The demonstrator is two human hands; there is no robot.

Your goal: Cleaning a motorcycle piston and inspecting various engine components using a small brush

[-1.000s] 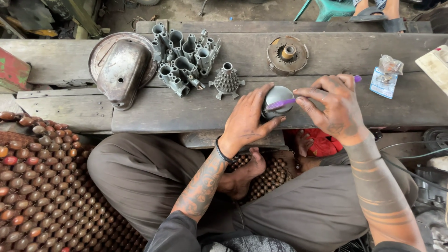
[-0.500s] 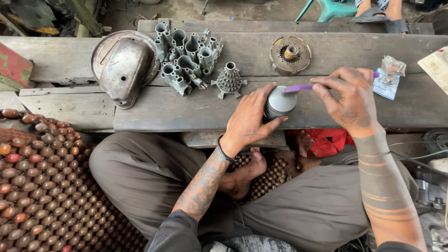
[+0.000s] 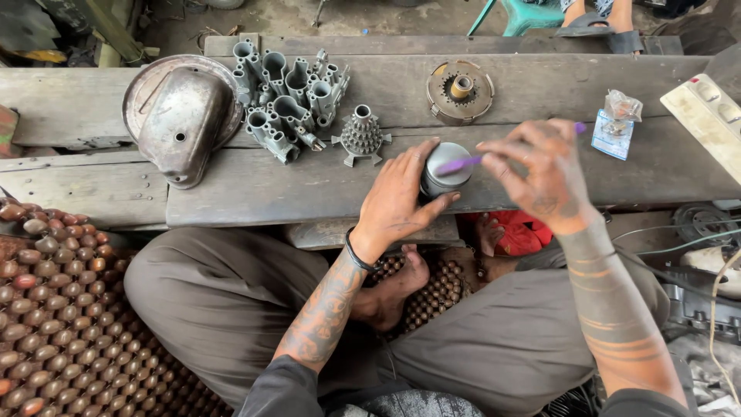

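My left hand [image 3: 401, 197] wraps around a short grey metal cylinder, a piston [image 3: 446, 168], which stands on the wooden bench [image 3: 270, 185]. A thin purple brush [image 3: 463, 163] is pinched in my right hand [image 3: 540, 174], its tip lying across the piston's top. My crossed legs in grey trousers are below the bench edge.
On the bench stand a domed metal cover [image 3: 181, 116], a cluster of grey cast metal parts [image 3: 289, 96], a small finned metal part [image 3: 361, 135], a round geared disc [image 3: 461, 91], a small plastic packet [image 3: 617, 123] and a white block [image 3: 706, 116] at right. A beaded wooden mat [image 3: 54, 309] lies left.
My right hand has lifted away from the piston's top and shifted right, drawing the purple brush out across it. The left hand keeps its hold.
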